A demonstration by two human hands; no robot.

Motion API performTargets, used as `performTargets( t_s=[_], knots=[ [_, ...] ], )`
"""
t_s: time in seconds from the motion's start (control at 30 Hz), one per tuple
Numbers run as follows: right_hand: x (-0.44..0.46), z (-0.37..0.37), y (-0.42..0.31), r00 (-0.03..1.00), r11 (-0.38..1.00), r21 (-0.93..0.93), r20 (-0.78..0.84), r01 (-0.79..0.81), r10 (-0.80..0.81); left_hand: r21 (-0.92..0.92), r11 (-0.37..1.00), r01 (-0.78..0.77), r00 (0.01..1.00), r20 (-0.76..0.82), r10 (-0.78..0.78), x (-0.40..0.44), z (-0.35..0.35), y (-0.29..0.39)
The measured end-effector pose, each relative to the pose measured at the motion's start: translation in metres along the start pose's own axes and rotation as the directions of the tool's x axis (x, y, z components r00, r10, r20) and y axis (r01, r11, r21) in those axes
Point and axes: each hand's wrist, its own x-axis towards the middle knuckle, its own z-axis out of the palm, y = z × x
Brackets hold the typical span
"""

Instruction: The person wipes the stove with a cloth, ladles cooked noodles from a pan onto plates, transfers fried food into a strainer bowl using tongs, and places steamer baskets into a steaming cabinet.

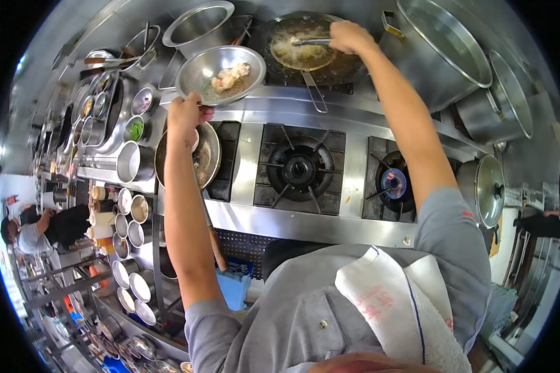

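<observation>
Metal bowl [196, 78]: held beyond the middle burner [298, 171] and to its left; pale food pieces [230, 78] are gathered inside.
Left hand [190, 117]: the bowl's near rim is gripped, the fingers closed narrowly on it; whether the base is supported underneath cannot be told.
Right hand [353, 38]: the fingers are curled around a slim metal utensil [312, 41], whose tip is held over the strainer [302, 59], beyond the middle burner.
Wok [348, 73]: the strainer is set within it, amid bubbling liquid; the strainer's handle is pointed over the near rim, toward the middle burner.
Edges: the wok's left side is overlapped in view by the bowl's rim; whether they touch cannot be told. The tall pot [417, 81], beyond the middle burner and to its right, is partly covered by the right forearm [407, 99].
Pan [211, 158]: placed left of the middle burner, partly hidden by the left forearm [186, 211].
Lit burner [393, 183]: seen right of the middle burner, its flame blue.
Open room: left between the forearms, above the middle burner.
</observation>
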Motion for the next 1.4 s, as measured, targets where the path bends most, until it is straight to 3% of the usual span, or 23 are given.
performTargets(
  t_s=[0.03,0.13,0.23,0.33,0.43,0.5,0.57,0.6,0.67,0.7,0.8,0.9,0.97,1.03,1.1,1.17,1.23,1.27,1.3,1.33,1.37,1.4],
  knots=[
    [-0.005,-0.012,0.008,0.997,0.991,0.109,0.017,-0.073,0.072,0.025,1.000,0.019,0.999,0.030,-0.019,0.004,0.004,-0.002],
    [-0.004,-0.019,0.030,0.996,0.994,0.073,0.053,-0.079,0.075,-0.010,1.000,0.006,0.998,0.058,-0.006,0.008,0.027,-0.006],
    [-0.013,-0.017,0.040,0.994,0.998,-0.047,-0.110,-0.028,0.022,-0.011,1.000,-0.013,0.999,0.048,0.014,0.006,0.051,-0.002],
    [-0.043,-0.044,0.026,0.992,0.997,0.070,-0.124,0.029,-0.020,-0.047,0.998,-0.042,0.999,-0.008,0.041,-0.008,0.066,-0.005],
    [-0.084,-0.077,-0.022,0.984,0.979,0.137,-0.109,0.154,-0.140,-0.047,0.994,-0.101,0.994,-0.033,0.100,-0.045,0.068,0.004],
    [-0.108,-0.084,-0.060,0.954,0.954,-0.030,0.018,0.300,-0.299,-0.093,0.989,-0.113,0.992,-0.066,0.107,-0.059,0.057,-0.007],
    [-0.120,-0.086,-0.082,0.894,0.890,-0.098,-0.009,0.444,-0.447,-0.036,0.995,-0.088,0.992,-0.094,0.085,-0.086,0.037,-0.014],
    [-0.128,-0.093,-0.091,0.847,0.851,-0.160,-0.114,0.500,-0.519,-0.115,0.986,-0.124,0.984,-0.140,0.107,-0.101,0.026,-0.022],
    [-0.144,-0.098,-0.113,0.681,0.734,-0.292,-0.276,0.613,-0.678,-0.113,0.988,-0.103,0.980,-0.179,0.082,-0.137,-0.006,-0.036],
    [-0.149,-0.095,-0.131,0.640,0.695,-0.289,-0.273,0.658,-0.719,-0.108,0.991,-0.082,0.973,-0.222,0.057,-0.161,-0.020,-0.040],
    [-0.171,-0.069,-0.197,0.304,0.367,-0.474,-0.206,0.800,-0.930,-0.091,0.991,-0.096,0.931,-0.362,0.057,-0.242,-0.058,-0.055],
    [-0.206,-0.048,-0.260,0.196,0.246,-0.304,-0.186,0.920,-0.963,-0.084,0.996,-0.032,0.842,-0.540,-0.019,-0.317,-0.101,-0.101],
    [-0.230,-0.036,-0.300,0.105,0.135,-0.149,-0.196,0.980,-0.975,-0.132,0.987,-0.088,0.756,-0.655,-0.020,-0.386,-0.119,-0.112],
    [-0.280,-0.037,-0.347,-0.039,-0.048,0.038,-0.193,0.998,-0.980,-0.041,0.991,-0.126,0.609,-0.792,0.044,-0.451,-0.141,-0.148],
    [-0.337,-0.034,-0.396,-0.008,0.009,0.440,0.037,0.898,-0.999,0.140,0.988,0.059,0.343,-0.933,0.112,-0.520,-0.147,-0.182],
    [-0.402,-0.024,-0.435,-0.086,-0.010,0.500,0.129,0.866,-0.988,-0.042,0.997,0.065,0.219,-0.974,-0.055,-0.603,-0.137,-0.184],
    [-0.480,-0.019,-0.462,-0.236,-0.122,0.567,0.132,0.815,-0.963,-0.113,0.989,0.096,0.047,-0.992,-0.118,-0.676,-0.116,-0.202],
    [-0.500,0.008,-0.484,-0.436,-0.369,0.485,0.028,0.793,-0.900,-0.191,0.975,0.109,-0.017,-0.982,-0.190,-0.710,-0.108,-0.212],
    [-0.540,0.003,-0.493,-0.453,-0.331,0.510,0.133,0.794,-0.881,-0.321,0.939,0.123,-0.035,-0.947,-0.319,-0.747,-0.099,-0.213],
    [-0.569,0.009,-0.506,-0.526,-0.373,0.547,0.150,0.750,-0.837,-0.328,0.945,-0.009,-0.091,-0.941,-0.327,-0.773,-0.090,-0.232],
    [-0.598,0.024,-0.520,-0.639,-0.569,0.463,-0.008,0.679,-0.769,-0.341,0.939,-0.043,-0.136,-0.929,-0.344,-0.801,-0.086,-0.241],
    [-0.629,0.036,-0.529,-0.637,-0.575,0.424,0.005,0.699,-0.771,-0.332,0.935,-0.127,-0.177,-0.919,-0.351,-0.824,-0.082,-0.251]
  ],
)
